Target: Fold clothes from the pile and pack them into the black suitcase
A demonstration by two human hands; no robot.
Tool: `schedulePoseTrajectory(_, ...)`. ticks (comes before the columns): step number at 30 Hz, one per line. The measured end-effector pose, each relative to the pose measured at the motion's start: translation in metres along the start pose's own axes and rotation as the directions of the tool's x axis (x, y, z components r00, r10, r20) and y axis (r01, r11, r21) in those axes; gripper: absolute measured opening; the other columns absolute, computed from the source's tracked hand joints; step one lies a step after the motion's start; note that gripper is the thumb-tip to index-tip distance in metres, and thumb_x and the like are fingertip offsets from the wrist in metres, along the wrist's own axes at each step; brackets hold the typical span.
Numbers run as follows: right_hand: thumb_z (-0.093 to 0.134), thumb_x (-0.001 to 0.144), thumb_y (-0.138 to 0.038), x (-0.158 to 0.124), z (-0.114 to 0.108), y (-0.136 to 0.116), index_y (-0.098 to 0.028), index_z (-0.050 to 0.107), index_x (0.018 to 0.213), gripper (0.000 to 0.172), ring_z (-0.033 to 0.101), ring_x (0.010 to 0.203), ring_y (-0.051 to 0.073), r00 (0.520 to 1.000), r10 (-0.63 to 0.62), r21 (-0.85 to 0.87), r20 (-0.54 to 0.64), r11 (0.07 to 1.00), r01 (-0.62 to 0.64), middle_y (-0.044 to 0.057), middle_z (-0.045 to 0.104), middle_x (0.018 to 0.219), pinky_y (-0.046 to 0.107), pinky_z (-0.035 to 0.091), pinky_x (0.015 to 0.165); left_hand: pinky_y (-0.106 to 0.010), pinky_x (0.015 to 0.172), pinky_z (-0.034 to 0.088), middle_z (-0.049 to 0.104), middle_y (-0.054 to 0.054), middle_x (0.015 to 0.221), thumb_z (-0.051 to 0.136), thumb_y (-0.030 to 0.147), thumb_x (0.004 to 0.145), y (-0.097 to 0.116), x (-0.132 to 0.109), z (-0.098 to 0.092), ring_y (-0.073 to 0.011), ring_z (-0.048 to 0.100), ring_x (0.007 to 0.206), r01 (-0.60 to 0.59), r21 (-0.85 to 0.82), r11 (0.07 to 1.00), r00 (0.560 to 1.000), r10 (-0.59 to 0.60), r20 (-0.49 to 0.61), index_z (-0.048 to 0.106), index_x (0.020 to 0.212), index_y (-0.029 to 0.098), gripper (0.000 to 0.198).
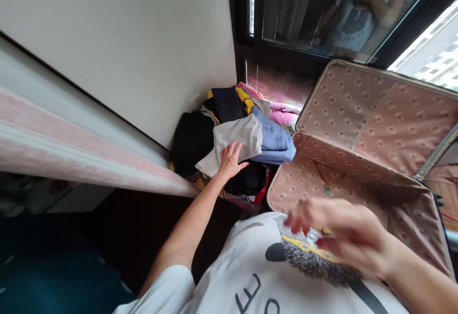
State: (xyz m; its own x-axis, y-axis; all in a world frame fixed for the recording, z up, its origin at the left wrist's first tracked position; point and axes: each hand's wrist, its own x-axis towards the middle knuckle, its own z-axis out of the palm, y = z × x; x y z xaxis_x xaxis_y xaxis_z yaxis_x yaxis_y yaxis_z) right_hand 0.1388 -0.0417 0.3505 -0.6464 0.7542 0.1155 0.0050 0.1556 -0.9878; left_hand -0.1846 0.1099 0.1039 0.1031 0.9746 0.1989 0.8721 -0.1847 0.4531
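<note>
My left hand (231, 162) lies with fingers spread on a light grey folded garment (243, 135), which tops a pile of clothes. Blue folded clothing (274, 137) sits just right of it, and a dark garment with yellow parts (229, 104) is behind. Black clothing (193, 137) bulges out on the left of the pile. My right hand (347, 235), blurred by motion, hovers in front of my shirt near the suitcase's front edge. Its fingers are bent, with the thumb apart from them, and nothing shows between them.
An open suitcase (286, 191) with pink patterned lining stands to the right, its lid leaning toward the window (304, 13). A white panel (143, 42) rises at the left, and a pink-and-white striped cloth (89, 156) runs along its foot. Pink bedding (284, 113) lies behind the pile.
</note>
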Motion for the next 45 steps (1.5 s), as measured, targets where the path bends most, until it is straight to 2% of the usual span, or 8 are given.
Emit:
schedulePoseTrajectory(5, 0.073, 0.089, -0.036, 0.034, -0.025, 0.088, -0.023, 0.077, 0.114, 0.029, 0.073, 0.088, 0.020, 0.944, 0.252, 0.112, -0.214, 0.966, -0.233, 0.010, 0.078, 0.104, 0.033, 0.060, 0.082, -0.064, 0.121, 0.026, 0.033, -0.025, 0.166, 0.087, 0.036, 0.077, -0.006, 0.024, 0.024, -0.0472, 0.026, 0.154, -0.013, 0.128, 0.992, 0.997, 0.003, 0.077, 0.031, 0.163, 0.018, 0.104)
schedulePoseTrajectory(9, 0.077, 0.079, -0.036, 0.018, -0.023, 0.129, -0.021, 0.077, 0.110, 0.034, 0.071, 0.083, 0.019, 0.869, 0.408, 0.234, -0.281, 0.907, -0.350, 0.007, 0.078, 0.093, 0.032, 0.057, 0.078, -0.053, 0.119, 0.036, 0.047, -0.023, 0.157, 0.080, 0.023, 0.081, -0.014, 0.037, 0.030, -0.0417, 0.041, 0.148, -0.045, 0.098, 0.994, 0.994, 0.035, 0.101, 0.040, 0.159, 0.016, 0.088)
schedulePoseTrajectory(19, 0.078, 0.070, -0.037, 0.019, -0.028, 0.162, -0.018, 0.076, 0.103, 0.039, 0.067, 0.076, 0.018, 0.766, 0.546, 0.375, -0.338, 0.825, -0.422, 0.007, 0.077, 0.087, 0.031, 0.051, 0.072, -0.039, 0.097, 0.054, 0.077, -0.016, 0.115, 0.062, 0.020, 0.090, -0.037, 0.072, -0.007, -0.0318, 0.073, 0.110, 0.044, 0.040, 0.998, 0.985, -0.050, 0.163, 0.062, 0.138, 0.014, 0.048)
schedulePoseTrajectory(30, 0.082, 0.068, -0.031, 0.037, -0.036, 0.186, -0.017, 0.076, 0.100, 0.036, 0.068, 0.075, 0.016, 0.734, 0.623, 0.478, -0.270, 0.749, -0.460, 0.007, 0.077, 0.088, 0.026, 0.049, 0.066, -0.031, 0.082, 0.055, 0.077, -0.010, 0.090, 0.056, 0.026, 0.085, -0.036, 0.091, -0.080, -0.0273, 0.075, 0.093, 0.148, -0.084, 0.985, 0.984, -0.155, -0.091, 0.071, 0.108, 0.015, 0.030)
schedulePoseTrajectory(36, 0.090, 0.068, -0.057, 0.044, -0.028, 0.163, -0.025, 0.063, 0.134, 0.079, 0.074, 0.102, 0.024, 0.821, 0.534, 0.728, -0.204, 0.643, -0.237, 0.011, 0.075, 0.120, 0.034, 0.057, 0.084, -0.036, 0.081, 0.060, 0.076, -0.009, 0.094, 0.058, 0.033, 0.088, 0.044, 0.037, -0.135, -0.0282, 0.075, 0.090, -0.225, -0.043, 0.973, 0.958, 0.213, -0.192, 0.068, 0.118, 0.021, 0.033)
schedulePoseTrajectory(40, 0.086, 0.055, -0.080, 0.042, -0.027, 0.131, -0.028, 0.061, 0.136, 0.100, 0.070, 0.115, 0.032, 0.883, 0.417, 0.854, -0.216, 0.519, -0.036, 0.011, 0.073, 0.128, 0.048, 0.058, 0.093, -0.047, 0.097, 0.058, 0.073, -0.011, 0.125, 0.051, 0.021, 0.091, 0.129, -0.001, -0.125, -0.0301, 0.070, 0.115, -0.648, -0.111, 0.754, 0.760, 0.649, -0.025, 0.062, 0.140, 0.031, 0.051)
schedulePoseTrajectory(42, 0.084, 0.059, -0.077, 0.031, -0.032, 0.126, -0.021, 0.068, 0.122, 0.086, 0.071, 0.110, 0.032, 0.849, 0.470, 0.878, -0.243, 0.479, -0.014, 0.012, 0.076, 0.116, 0.044, 0.059, 0.092, -0.050, 0.100, 0.056, 0.068, -0.012, 0.135, 0.045, 0.015, 0.094, 0.168, -0.011, -0.100, -0.0320, 0.065, 0.125, -0.737, -0.149, 0.659, 0.655, 0.751, 0.085, 0.060, 0.145, 0.034, 0.056)
schedulePoseTrajectory(45, 0.085, 0.068, -0.041, -0.003, -0.048, 0.141, -0.016, 0.071, 0.095, 0.039, 0.074, 0.085, 0.024, 0.662, 0.681, 0.903, -0.313, 0.429, -0.014, 0.009, 0.078, 0.090, 0.034, 0.061, 0.080, -0.049, 0.098, 0.055, 0.067, -0.017, 0.135, 0.044, 0.014, 0.098, 0.214, -0.016, -0.046, -0.0337, 0.064, 0.124, -0.802, -0.147, 0.579, 0.546, 0.810, 0.212, 0.062, 0.144, 0.029, 0.052)
